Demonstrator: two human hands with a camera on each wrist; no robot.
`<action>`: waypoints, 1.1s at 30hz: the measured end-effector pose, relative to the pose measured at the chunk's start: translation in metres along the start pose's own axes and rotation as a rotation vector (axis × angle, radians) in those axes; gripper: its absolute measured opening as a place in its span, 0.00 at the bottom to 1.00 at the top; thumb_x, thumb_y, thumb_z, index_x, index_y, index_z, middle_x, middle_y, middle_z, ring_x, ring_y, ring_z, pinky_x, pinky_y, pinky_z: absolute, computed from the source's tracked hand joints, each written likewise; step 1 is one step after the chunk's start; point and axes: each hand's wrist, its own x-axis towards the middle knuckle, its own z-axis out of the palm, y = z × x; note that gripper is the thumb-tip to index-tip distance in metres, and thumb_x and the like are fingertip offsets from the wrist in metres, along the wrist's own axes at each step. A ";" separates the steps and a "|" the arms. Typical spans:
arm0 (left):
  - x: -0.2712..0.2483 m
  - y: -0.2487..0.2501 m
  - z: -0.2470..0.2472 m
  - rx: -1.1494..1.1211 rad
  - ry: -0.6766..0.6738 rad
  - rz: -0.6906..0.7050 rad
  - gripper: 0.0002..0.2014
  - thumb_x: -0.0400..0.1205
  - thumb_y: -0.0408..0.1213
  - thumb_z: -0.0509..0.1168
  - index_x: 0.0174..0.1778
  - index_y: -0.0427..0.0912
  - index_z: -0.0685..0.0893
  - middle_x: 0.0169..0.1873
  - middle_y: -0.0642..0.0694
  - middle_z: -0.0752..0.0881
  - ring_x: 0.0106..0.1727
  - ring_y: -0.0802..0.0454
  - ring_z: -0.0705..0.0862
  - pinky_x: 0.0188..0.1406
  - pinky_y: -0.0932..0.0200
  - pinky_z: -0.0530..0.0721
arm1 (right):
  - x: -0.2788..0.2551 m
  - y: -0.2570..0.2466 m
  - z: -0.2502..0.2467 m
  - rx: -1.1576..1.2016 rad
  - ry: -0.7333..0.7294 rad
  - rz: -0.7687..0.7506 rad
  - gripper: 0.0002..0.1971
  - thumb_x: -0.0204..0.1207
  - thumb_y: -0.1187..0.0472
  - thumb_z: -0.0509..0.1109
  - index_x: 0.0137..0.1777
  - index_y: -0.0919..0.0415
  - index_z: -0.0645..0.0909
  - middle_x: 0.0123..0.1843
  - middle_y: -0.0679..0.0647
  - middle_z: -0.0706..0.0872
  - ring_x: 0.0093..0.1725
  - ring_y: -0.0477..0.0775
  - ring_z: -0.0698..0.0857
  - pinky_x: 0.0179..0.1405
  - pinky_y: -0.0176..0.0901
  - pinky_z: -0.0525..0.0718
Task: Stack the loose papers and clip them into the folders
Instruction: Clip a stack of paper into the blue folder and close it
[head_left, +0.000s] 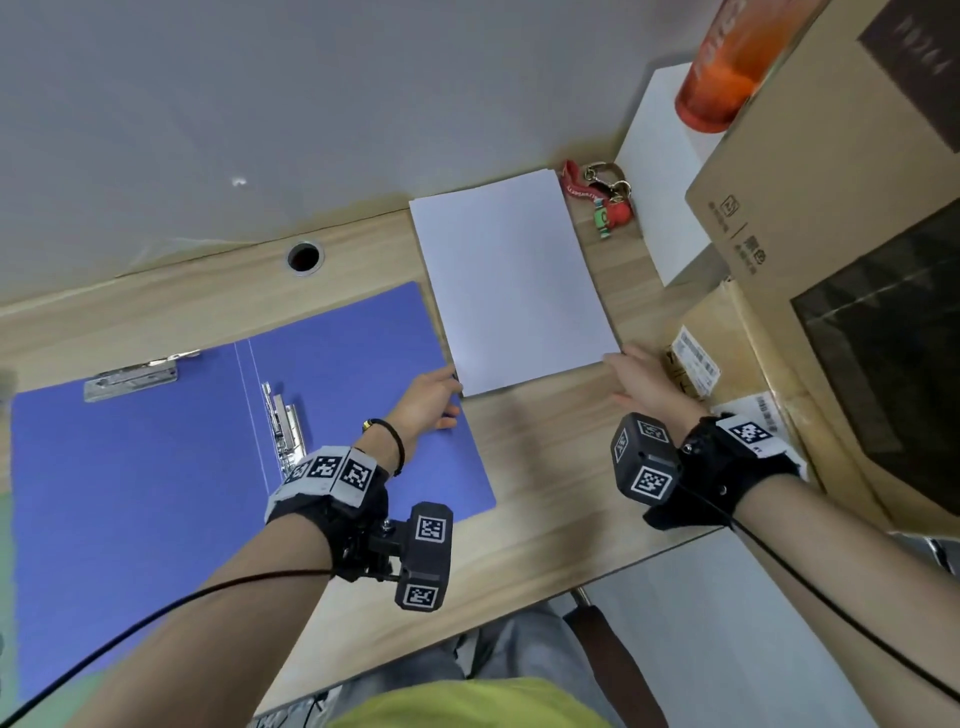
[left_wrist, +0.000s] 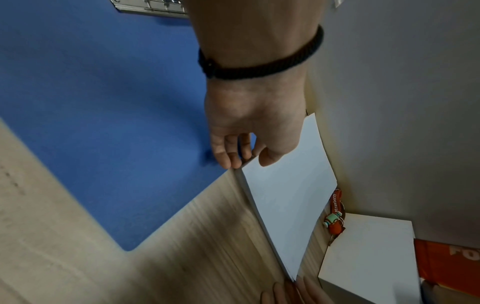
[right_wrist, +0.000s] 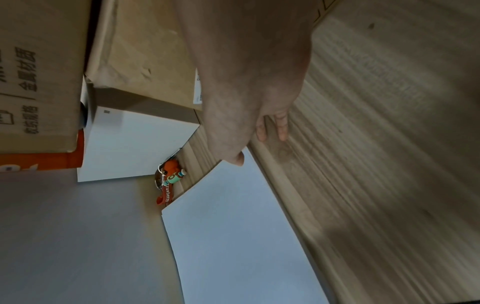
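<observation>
At the left of the wooden desk (head_left: 519, 519) a blue folder (head_left: 156, 467) lies opened flat, with a metal clip (head_left: 130, 375) near its far edge and a long metal fastener (head_left: 283, 423) along its spine. The left hand (head_left: 431, 397) rests over the folder's right flap and reaches to the near left corner of the paper stack (head_left: 511, 283); in the left wrist view its thumb (left_wrist: 270, 158) lies on top of the sheets while the fingers (left_wrist: 228, 152) curl at the stack's edge, so the hand pinches that corner. The white stack itself lies flat on the desk just right of the folder, its sheets squared together, its long left edge running beside the folder's edge. The right hand (head_left: 649, 384) sits at the stack's near right corner; the thumb (right_wrist: 237, 159) touches the corner from above and the fingers (right_wrist: 281, 127) stretch out along the desk, relaxed and holding nothing. Beyond the stack's far right corner lies a red keychain (head_left: 602, 200), beside a white box (head_left: 665, 171). Cardboard boxes (head_left: 831, 208) are piled at the far right, and an orange pack (head_left: 722, 73) leans above the white box.
</observation>
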 end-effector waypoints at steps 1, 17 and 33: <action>0.001 0.000 0.000 0.012 -0.002 0.005 0.20 0.87 0.33 0.53 0.73 0.50 0.78 0.49 0.47 0.76 0.34 0.51 0.66 0.36 0.60 0.74 | 0.000 0.000 0.001 0.010 -0.007 0.002 0.20 0.84 0.59 0.60 0.76 0.57 0.66 0.68 0.52 0.71 0.60 0.50 0.74 0.70 0.49 0.76; 0.009 0.018 0.007 -0.155 0.114 0.048 0.14 0.86 0.36 0.55 0.62 0.41 0.82 0.55 0.51 0.84 0.56 0.54 0.81 0.59 0.59 0.79 | 0.002 0.002 -0.003 0.008 -0.037 -0.046 0.22 0.84 0.62 0.58 0.77 0.55 0.66 0.68 0.49 0.73 0.62 0.49 0.74 0.62 0.48 0.80; 0.011 0.020 0.007 -0.218 0.216 0.048 0.07 0.82 0.32 0.56 0.45 0.43 0.79 0.39 0.45 0.76 0.44 0.47 0.73 0.47 0.62 0.74 | 0.004 0.004 -0.003 0.042 -0.040 -0.053 0.21 0.85 0.64 0.56 0.78 0.56 0.66 0.61 0.47 0.73 0.63 0.50 0.73 0.70 0.55 0.76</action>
